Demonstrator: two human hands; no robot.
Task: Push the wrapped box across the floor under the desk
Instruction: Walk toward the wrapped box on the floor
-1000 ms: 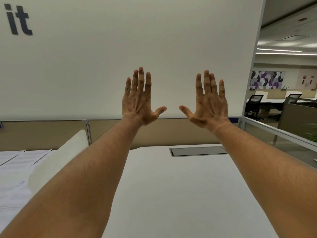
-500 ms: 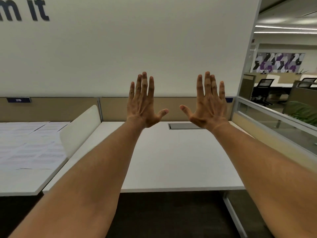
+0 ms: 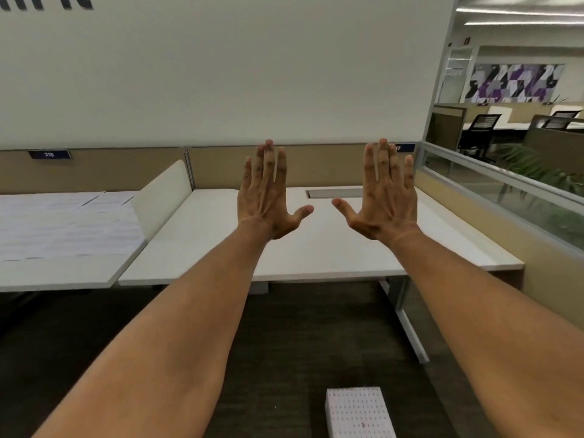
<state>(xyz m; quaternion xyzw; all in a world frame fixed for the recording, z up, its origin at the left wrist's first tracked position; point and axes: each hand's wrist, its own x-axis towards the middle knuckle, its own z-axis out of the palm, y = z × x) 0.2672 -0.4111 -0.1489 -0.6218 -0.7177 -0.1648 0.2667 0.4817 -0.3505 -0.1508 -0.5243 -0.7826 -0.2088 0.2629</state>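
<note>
Pale office wall (image 3: 221,74) fills the far side above a tan partition (image 3: 300,167), and in front of it a white desk (image 3: 316,254) spans the middle, with a second desk (image 3: 63,273) covered in papers to its left and dark carpet (image 3: 300,336) running beneath both. Both bare arms reach forward over the scene, the left hand (image 3: 268,200) and right hand (image 3: 385,203) raised with fingers spread wide, holding nothing; the wrapped box (image 3: 358,412), white with small dots, lies on the carpet at the near edge, right of centre, short of the desk
</note>
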